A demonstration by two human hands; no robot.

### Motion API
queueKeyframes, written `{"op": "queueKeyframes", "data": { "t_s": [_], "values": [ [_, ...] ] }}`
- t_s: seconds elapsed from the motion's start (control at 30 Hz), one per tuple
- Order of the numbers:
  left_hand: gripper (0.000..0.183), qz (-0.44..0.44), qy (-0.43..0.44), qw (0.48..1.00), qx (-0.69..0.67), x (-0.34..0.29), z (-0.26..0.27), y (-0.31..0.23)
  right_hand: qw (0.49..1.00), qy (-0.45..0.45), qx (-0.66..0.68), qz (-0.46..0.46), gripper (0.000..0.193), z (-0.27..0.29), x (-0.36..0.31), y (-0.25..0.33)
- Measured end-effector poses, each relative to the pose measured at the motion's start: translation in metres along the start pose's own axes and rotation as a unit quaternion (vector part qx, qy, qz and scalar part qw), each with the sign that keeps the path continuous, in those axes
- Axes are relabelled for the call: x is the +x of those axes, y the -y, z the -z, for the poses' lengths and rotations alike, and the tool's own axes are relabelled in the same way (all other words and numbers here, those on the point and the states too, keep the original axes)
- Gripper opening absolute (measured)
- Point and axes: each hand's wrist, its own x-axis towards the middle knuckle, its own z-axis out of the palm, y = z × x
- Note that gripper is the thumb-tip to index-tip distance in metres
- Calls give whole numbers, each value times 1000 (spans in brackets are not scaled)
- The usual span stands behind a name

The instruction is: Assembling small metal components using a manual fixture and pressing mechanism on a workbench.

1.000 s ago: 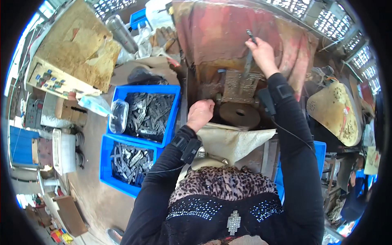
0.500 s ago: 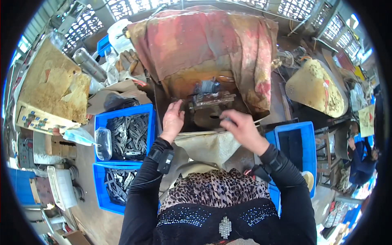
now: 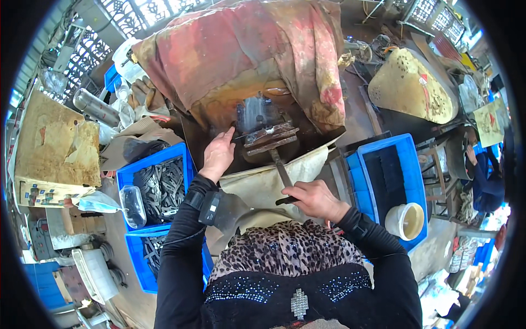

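Observation:
In the middle, a rusty metal clamp fixture (image 3: 269,136) sits inside a brown, cloth-draped housing. Behind it a blurred grey machine part (image 3: 256,114) shows whitish streaks. A metal lever (image 3: 280,167) runs from the fixture toward me. My right hand (image 3: 320,200) is wrapped round the lever's near end, with a dark tip poking out past the fingers. At the fixture's left side my left hand (image 3: 218,156) reaches forward, fingers stretched out and fingertips close to its end. Whether they touch it, I cannot make out.
On the left stand two blue bins, the upper bin (image 3: 190,167) and the lower bin (image 3: 131,263), with dark metal strips (image 3: 164,186). A blue crate (image 3: 419,181) at right bears a white bucket (image 3: 388,222). A stained red cloth (image 3: 235,52) covers the housing. Another person (image 3: 487,211) is far right.
My right hand has come back toward me and now grips the lever, which swings out from the fixture. My left hand's fingers have gathered toward the fixture's left end. The view has shifted.

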Motion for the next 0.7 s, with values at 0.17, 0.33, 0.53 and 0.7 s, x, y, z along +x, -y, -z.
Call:
{"op": "queueKeyframes", "data": {
  "t_s": [0.17, 0.33, 0.53, 0.7],
  "values": [
    [48, 42, -72, 996, -42, -10, 6, -6, 999, -46, -18, -8, 39, 14, 24, 2],
    [44, 81, -132, 985, -75, -29, 7, -3, 970, -241, -11, 26, 26, 30, 112, -15],
    [35, 79, -158, 983, -53, -30, 6, -8, 959, -255, -93, -79, 30, 61, 231, -46],
    [32, 91, -149, 983, -58, -33, 8, -9, 959, -203, -125, -153, 37, 67, 283, -67]
  ]
}}
